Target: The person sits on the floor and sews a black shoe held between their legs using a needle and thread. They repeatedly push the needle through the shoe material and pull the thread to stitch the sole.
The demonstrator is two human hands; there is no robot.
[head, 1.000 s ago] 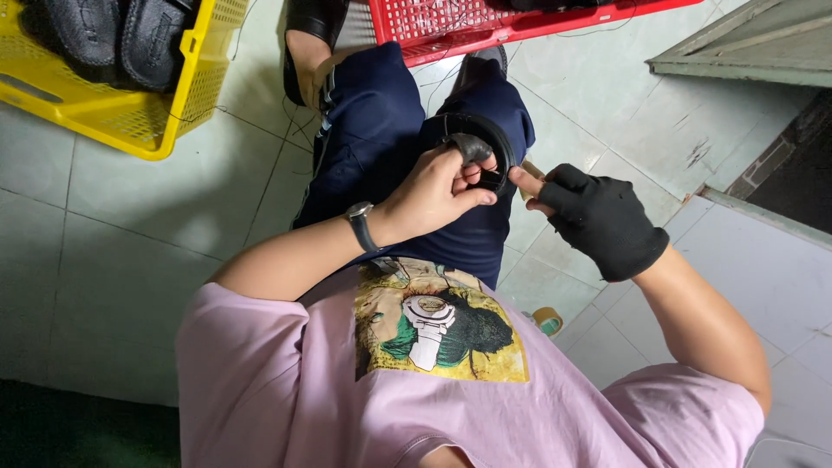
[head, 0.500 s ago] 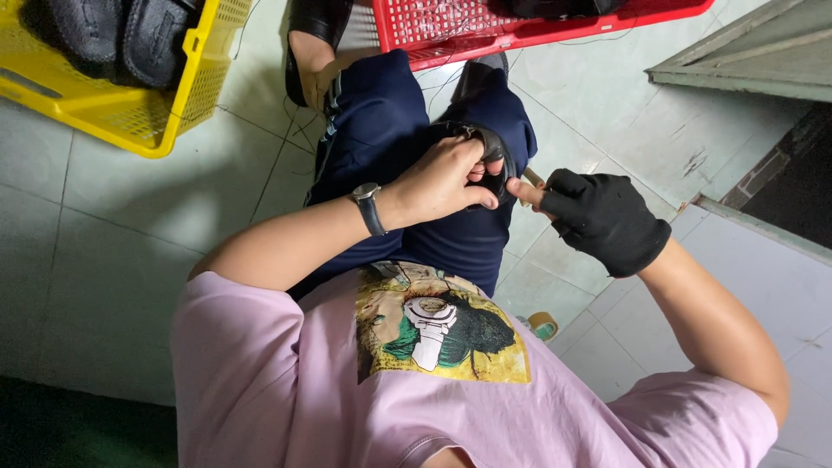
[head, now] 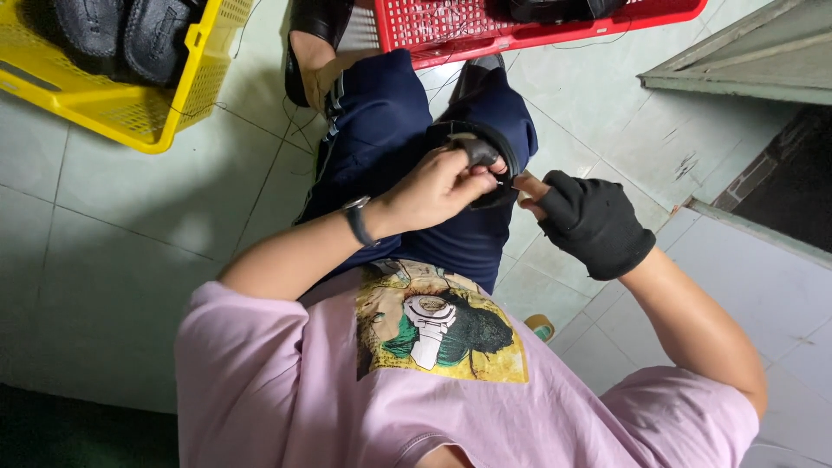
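A black shoe part [head: 481,160] is held on the knee, pinched in the bare left hand [head: 433,189]; the gloved right hand [head: 589,221] is closed on something unclear. Fingertips could be nicked if the piece slips.

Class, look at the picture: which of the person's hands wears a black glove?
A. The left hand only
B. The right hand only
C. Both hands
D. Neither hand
B: the right hand is covered by a black glove with the fingertips bare, while the left hand, with a watch at its wrist, is bare and grips the black shoe piece on the knee.
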